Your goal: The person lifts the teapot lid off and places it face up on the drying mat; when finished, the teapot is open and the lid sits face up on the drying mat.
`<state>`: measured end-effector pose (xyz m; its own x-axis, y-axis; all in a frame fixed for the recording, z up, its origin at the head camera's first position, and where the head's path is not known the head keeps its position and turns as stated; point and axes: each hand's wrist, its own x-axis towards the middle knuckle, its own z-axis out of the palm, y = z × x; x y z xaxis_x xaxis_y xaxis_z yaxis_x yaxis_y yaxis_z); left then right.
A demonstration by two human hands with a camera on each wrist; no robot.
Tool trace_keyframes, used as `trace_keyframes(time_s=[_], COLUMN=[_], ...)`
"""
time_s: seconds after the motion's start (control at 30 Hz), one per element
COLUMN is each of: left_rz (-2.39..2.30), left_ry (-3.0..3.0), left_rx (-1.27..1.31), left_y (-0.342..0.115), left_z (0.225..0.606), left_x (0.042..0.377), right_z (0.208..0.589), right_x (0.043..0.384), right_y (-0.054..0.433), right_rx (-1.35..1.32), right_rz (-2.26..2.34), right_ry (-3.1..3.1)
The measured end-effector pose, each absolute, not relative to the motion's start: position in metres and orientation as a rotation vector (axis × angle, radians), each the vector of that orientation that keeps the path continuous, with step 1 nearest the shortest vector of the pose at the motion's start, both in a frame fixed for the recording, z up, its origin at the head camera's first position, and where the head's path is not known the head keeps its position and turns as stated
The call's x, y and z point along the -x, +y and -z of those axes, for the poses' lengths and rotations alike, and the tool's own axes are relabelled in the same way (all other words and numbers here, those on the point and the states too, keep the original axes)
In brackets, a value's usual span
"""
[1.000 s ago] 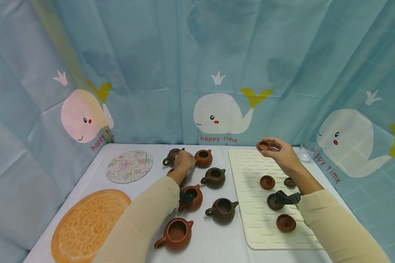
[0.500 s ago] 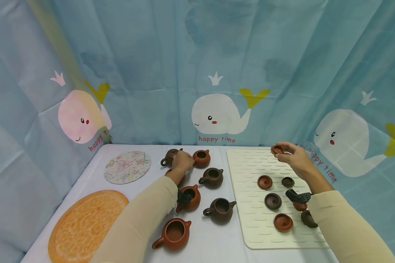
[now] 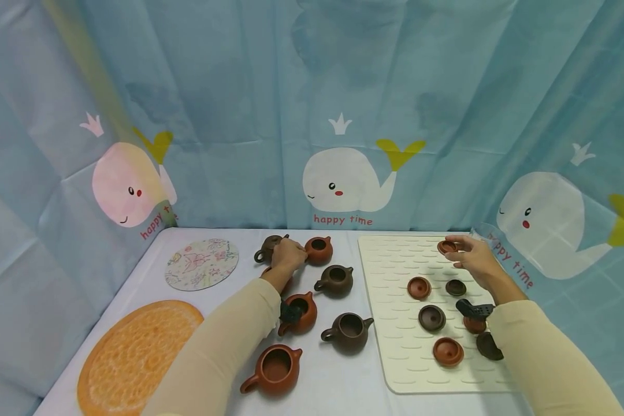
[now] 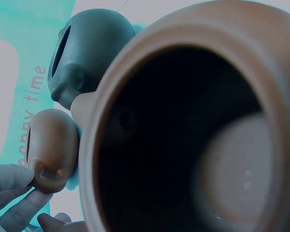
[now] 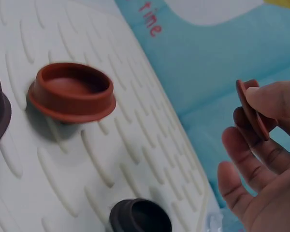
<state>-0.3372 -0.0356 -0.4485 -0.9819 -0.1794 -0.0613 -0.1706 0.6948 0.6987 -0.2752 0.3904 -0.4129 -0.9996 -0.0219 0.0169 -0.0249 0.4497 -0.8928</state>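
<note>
In the head view, my left hand [image 3: 288, 255] is at the far row of teapots, between a dark brown teapot [image 3: 267, 250] and a small reddish-brown teapot [image 3: 319, 251]. The left wrist view has its thumb and fingers pinching the handle side of that reddish-brown teapot [image 4: 55, 145], which rests on the table. Over the far right corner of a cream mat [image 3: 390, 370], my right hand [image 3: 477, 260] holds a reddish-brown teapot lid [image 3: 447, 247] by its edge. The right wrist view shows the lid [image 5: 251, 111] between thumb and fingers, turned edge-on.
Several lids lie hollow side up on the mat, including a red lid [image 3: 419, 288] and a dark lid [image 3: 431, 318]. Lidless teapots such as this red one [image 3: 278, 370] stand mid-table. A round orange mat [image 3: 140, 352], a patterned disc [image 3: 201, 264] and clear plastic [image 3: 481, 232] lie around.
My right hand has carried the lid rightward, then lower over the mat's far right corner. The left hand stays at the teapot. The head view has shifted slightly.
</note>
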Motion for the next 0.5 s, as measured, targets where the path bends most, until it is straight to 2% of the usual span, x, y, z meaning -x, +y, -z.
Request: trace_keyframes(time_s=[0.5], left_rz=[1.192], left_ry=[-2.885], left_rx=[-0.286], left_y=[-0.036], left_z=[0.447], left_x=[0.336], right_z=[0.441], right_x=[0.285], right_y=[0.4], right_rx=[0.237], right_rz=[-1.533], right_ry=[-2.839])
